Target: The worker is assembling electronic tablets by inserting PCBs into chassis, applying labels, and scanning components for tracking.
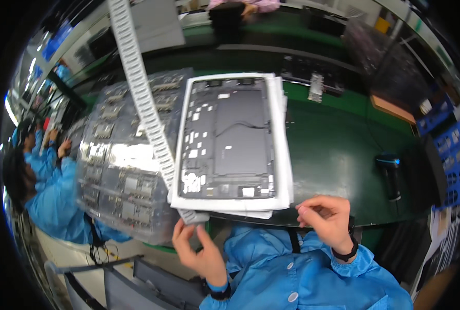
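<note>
The device chassis (pixel 240 139), a dark open housing, lies on a stack of white sheets (pixel 285 155) at the near edge of the green work surface (pixel 333 155); the lower corners of the stack reach that edge. Numerous small white pieces are visible on the left half of the chassis, and a dark cable crosses its middle. A label strip (pixel 137 77) descends from the upper left, passes over the clear tray (pixel 160 227) and ends at the near left corner of the stack. The strip obstructs part of the tray, which carries circuit boards (pixel 137 212) left of the stack. The left hand (pixel 201 256) is at the strip's lower end, fingers bent; whether they grip it cannot be determined. The right hand (pixel 332 219) is above the near edge, right of the stack, fingers curled with thumb and forefinger close together; whether anything is pinched between them cannot be determined. A handheld scanner (pixel 391 178) is located toward the right edge, with a blue rack (pixel 454 165) beyond it. Toward the far edge lie a black unit (pixel 297 70) and a metallic board (pixel 316 88).
</note>
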A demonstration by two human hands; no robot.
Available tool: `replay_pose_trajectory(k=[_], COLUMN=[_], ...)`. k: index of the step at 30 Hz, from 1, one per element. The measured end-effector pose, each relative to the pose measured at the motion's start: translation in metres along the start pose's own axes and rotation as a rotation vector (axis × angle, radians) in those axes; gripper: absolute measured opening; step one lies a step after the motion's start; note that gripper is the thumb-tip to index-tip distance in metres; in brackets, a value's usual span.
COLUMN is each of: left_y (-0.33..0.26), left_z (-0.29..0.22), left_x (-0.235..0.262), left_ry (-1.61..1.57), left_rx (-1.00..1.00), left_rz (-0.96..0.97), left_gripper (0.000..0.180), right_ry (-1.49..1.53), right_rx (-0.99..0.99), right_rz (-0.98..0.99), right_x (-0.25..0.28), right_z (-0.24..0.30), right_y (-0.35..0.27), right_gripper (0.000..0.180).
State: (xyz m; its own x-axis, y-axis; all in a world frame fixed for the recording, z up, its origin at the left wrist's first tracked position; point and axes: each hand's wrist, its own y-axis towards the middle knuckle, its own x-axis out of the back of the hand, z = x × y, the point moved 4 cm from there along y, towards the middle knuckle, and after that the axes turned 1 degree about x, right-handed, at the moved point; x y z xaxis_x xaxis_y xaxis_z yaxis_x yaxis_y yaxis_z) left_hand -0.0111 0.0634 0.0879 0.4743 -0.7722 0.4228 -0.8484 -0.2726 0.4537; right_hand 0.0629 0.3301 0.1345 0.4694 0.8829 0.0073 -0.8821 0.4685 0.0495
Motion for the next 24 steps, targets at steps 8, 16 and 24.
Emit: replay_pose_trajectory(k=[8,16,24], left_y=[0.051,0.050,0.066], left_z=[-0.109,-0.119,-0.100], left_x=[-0.023,-0.026,-0.020], left_ry=[0.070,0.075,0.107], left_rx=[-0.758,-0.967,-0.747], left_rz=[0.463,0.467,0.428], left_gripper=[0.027,0.029,0.041], right_ry=[-0.225,-1.268,-1.471], right_rx=[0.176,0.223,0.128], right_rz=[-0.501,-0.971,-0.666], right_x=[0.155,0.394,0.449], right_z=[0.035,0.090,0.071], right_y=[-0.002,-0.077,-0.064], right_gripper=[0.011,0.032,0.050])
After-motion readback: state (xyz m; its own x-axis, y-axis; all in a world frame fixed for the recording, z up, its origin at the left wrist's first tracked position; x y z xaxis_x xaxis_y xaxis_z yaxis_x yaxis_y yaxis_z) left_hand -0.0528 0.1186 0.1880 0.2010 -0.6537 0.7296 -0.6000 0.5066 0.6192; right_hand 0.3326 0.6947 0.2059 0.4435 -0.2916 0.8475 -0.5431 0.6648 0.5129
